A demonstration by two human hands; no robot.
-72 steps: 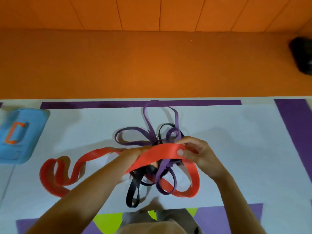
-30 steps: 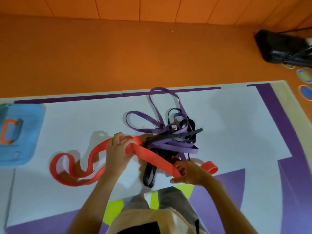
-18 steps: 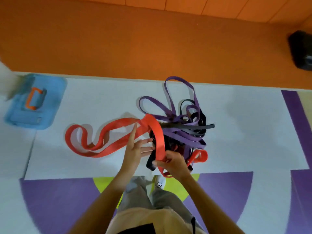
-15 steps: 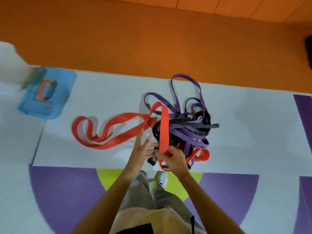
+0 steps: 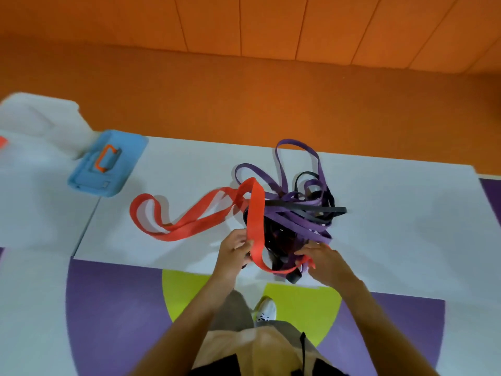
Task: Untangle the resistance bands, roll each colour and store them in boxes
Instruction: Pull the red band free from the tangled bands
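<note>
left hand (image 5: pixel 235 249) pinches the red band (image 5: pixel 256 213) beside the tangle on the white mat (image 5: pixel 406 226), right hand (image 5: pixel 326 260) low on the knot, grip unclear, and a hard tug here could cinch the purple band (image 5: pixel 298 226) and black band (image 5: pixel 311 210) tighter around the red.

Left hand (image 5: pixel 233 248) pinches red band (image 5: pixel 256 213); right hand (image 5: pixel 326 261) at tangle (image 5: pixel 296 222).

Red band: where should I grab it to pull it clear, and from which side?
Grip the red band on its flat upright stretch, from the left, above where the left hand pinches it. That side is open; lower right it threads among the purple band and black band.
</note>
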